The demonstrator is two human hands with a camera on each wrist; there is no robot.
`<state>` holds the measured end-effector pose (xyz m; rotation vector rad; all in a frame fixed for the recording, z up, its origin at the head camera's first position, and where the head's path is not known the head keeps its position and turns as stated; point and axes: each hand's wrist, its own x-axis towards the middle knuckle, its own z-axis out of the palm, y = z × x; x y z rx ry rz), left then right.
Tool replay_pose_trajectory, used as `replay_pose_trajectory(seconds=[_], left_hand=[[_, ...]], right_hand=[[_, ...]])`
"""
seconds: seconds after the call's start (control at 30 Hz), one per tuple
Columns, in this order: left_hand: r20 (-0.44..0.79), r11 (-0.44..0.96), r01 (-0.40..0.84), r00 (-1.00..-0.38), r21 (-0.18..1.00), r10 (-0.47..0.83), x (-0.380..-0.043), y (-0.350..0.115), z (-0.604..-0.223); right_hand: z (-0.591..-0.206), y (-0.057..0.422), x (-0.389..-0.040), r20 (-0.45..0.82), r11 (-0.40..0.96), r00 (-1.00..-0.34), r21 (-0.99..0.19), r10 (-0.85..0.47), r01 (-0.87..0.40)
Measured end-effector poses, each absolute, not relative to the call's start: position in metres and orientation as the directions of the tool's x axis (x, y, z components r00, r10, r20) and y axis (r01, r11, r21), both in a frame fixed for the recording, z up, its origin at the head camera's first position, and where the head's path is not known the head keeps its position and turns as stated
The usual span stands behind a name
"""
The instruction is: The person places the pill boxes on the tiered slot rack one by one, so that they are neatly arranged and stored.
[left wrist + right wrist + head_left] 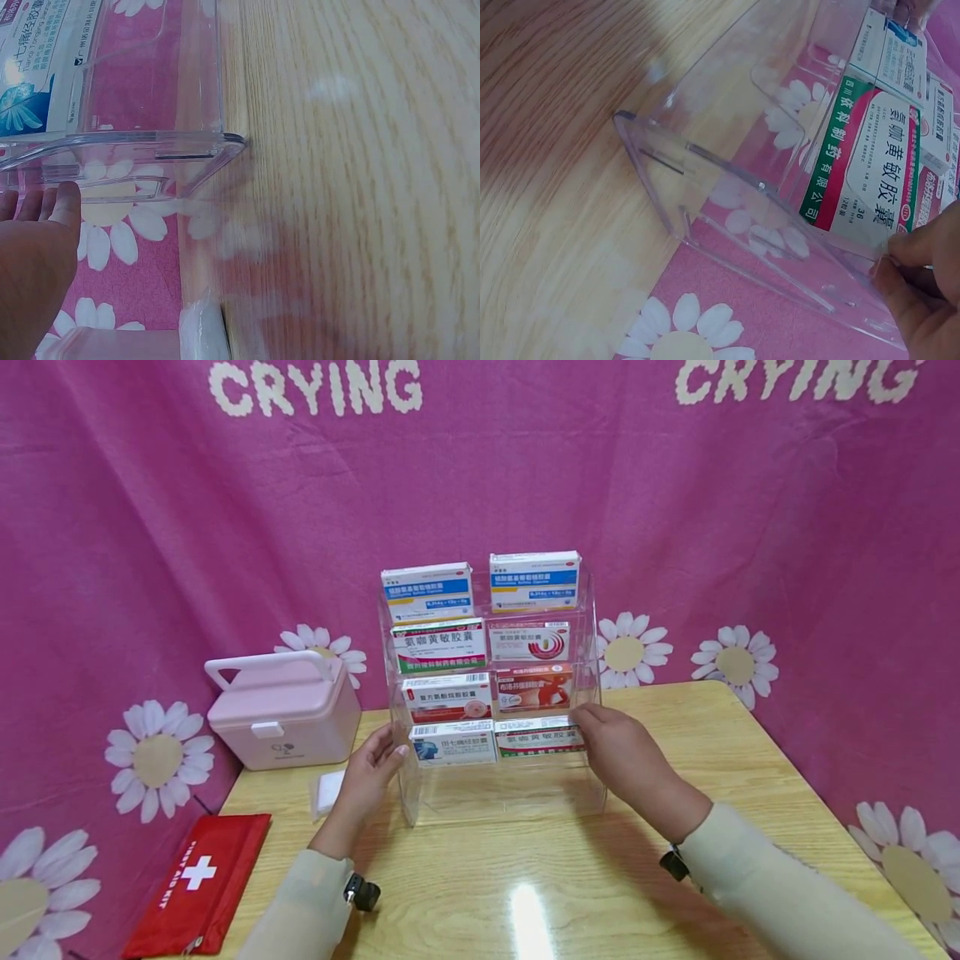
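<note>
A clear acrylic display stand stands upright on the table, with medicine boxes in two columns on its tiers. At its left side edge, my left hand holds the stand, thumb toward the front. In the left wrist view, the fingers lie against the clear side panel. My right hand pinches the opposite edge, beside the green-and-white medicine box on the lowest filled tier. Left of that box sits a white medicine box with a blue picture. Blue-and-white boxes top both columns.
Behind the stand hangs a pink curtain with daisies. A pink lidded case with a handle stands at the back left. Nearer lie a small white packet and a red first aid pouch on the wooden table.
</note>
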<state>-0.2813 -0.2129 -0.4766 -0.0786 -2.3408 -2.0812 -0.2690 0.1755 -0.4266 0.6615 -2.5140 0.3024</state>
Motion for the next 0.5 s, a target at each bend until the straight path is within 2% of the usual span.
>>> replay_pose_trajectory(seconds=[0.17, 0.5], left_hand=[[0.026, 0.127, 0.031, -0.999, 0.991, 0.035, -0.2811, -0.2116, -0.4763], [0.022, 0.122, 0.026, -0.999, 0.992, 0.032, -0.2822, -0.2107, -0.478]], right_hand=[[-0.4297, 0.1734, -0.2675, 0.513, 0.871, -0.772, -0.087, -0.377, -0.483], [-0.4268, 0.1774, -0.2606, 0.536, 0.865, -0.777, -0.158, -0.331, -0.477]])
